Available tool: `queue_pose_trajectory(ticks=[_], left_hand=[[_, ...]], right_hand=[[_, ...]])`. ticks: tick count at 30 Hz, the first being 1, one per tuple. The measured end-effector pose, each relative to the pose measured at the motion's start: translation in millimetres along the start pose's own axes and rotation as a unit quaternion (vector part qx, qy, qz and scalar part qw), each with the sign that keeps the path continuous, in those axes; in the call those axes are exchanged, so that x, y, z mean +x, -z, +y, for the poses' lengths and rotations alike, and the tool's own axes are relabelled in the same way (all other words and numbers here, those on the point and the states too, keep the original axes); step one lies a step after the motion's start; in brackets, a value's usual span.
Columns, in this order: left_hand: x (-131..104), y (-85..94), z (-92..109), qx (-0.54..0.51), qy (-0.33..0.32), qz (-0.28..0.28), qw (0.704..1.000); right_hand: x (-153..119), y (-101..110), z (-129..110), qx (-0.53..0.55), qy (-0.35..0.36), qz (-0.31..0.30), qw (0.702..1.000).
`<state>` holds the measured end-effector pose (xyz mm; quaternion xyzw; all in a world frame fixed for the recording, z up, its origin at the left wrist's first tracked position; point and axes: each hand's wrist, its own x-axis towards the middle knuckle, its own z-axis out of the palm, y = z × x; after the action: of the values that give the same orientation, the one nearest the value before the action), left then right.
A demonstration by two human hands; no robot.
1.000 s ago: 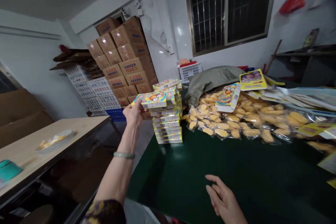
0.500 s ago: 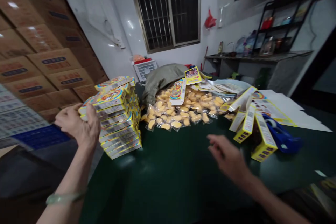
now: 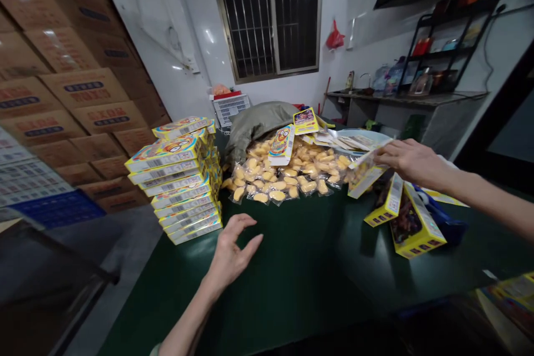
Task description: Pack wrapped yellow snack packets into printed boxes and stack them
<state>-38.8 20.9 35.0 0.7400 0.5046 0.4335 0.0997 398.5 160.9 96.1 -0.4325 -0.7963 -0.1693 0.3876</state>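
Note:
My left hand [image 3: 236, 251] hovers over the green table with thumb and fingers apart, holding nothing. To its left stands a stack of flat yellow printed boxes [image 3: 177, 181]. My right hand [image 3: 411, 160] is at the right, its fingers closed on the upper edge of a yellow-and-white small carton [image 3: 367, 182]; the fingertips are partly hidden. Two more upright cartons, one narrow [image 3: 386, 206] and one showing a dark printed side [image 3: 411, 228], stand just in front of it. Yellow oval pieces in clear wrappers [image 3: 287, 178] lie heaped between the hands.
A grey-green sack [image 3: 261, 122] lies behind the heap, with a loose carton [image 3: 282, 143] on top. A blue tape dispenser [image 3: 453, 228] sits behind the cartons at right. Brown shipping boxes [image 3: 95, 89] are piled at left. A counter [image 3: 438, 99] runs along the back.
My left hand has left the box stack and moved right, over the table. My right hand has moved up and right to the cartons, and the rear one has shifted.

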Motion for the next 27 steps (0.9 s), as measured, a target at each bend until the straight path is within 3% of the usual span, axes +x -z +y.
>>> queue_pose_trajectory(ticks=[3, 7, 9, 11, 13, 16, 17, 19, 22, 25, 27], left_hand=[[-4.7, 2.9, 23.3, -0.021, 0.006, -0.067, 0.998], [-11.6, 3.7, 46.8, 0.002, 0.005, -0.141, 0.99], [-18.9, 4.4, 46.5, 0.015, 0.018, -0.168, 0.985], [-30.0, 8.4, 37.9, 0.007, 0.04, -0.179, 0.983], [-44.2, 16.5, 24.4, -0.003, 0.072, -0.162, 0.984], [-67.5, 32.2, 3.0, 0.013, 0.145, -0.092, 0.985], [-74.9, 36.9, -2.9, 0.015, 0.17, -0.065, 0.983], [-87.4, 43.5, -11.5, 0.003, 0.208, -0.021, 0.978], [-98.7, 45.2, -16.5, -0.012, 0.239, 0.003, 0.971], [-102.0, 41.6, -16.5, 0.015, 0.259, 0.01, 0.966], [-102.8, 39.9, -16.8, 0.043, 0.266, 0.008, 0.963]], right_hand=[[1.6, 9.4, -64.5, 0.039, 0.186, -0.073, 0.979], [-12.0, 1.4, -172.1, 0.144, 0.361, 0.001, 0.921], [-21.2, -9.7, -212.7, 0.193, 0.385, 0.012, 0.903], [-29.4, -27.2, -236.0, 0.24, 0.378, 0.013, 0.894], [-35.9, -53.4, -242.4, 0.271, 0.356, 0.022, 0.894], [-38.0, -109.3, -227.8, 0.241, 0.237, 0.033, 0.941], [-35.3, -131.0, -218.7, 0.213, 0.172, 0.015, 0.962], [-23.5, -175.7, -198.2, 0.147, 0.051, -0.092, 0.983], [5.1, -235.0, -173.0, 0.062, -0.028, -0.274, 0.959], [28.2, -270.2, -165.8, 0.035, -0.04, -0.33, 0.943], [29.7, -275.8, -169.4, 0.044, -0.013, -0.354, 0.934]])
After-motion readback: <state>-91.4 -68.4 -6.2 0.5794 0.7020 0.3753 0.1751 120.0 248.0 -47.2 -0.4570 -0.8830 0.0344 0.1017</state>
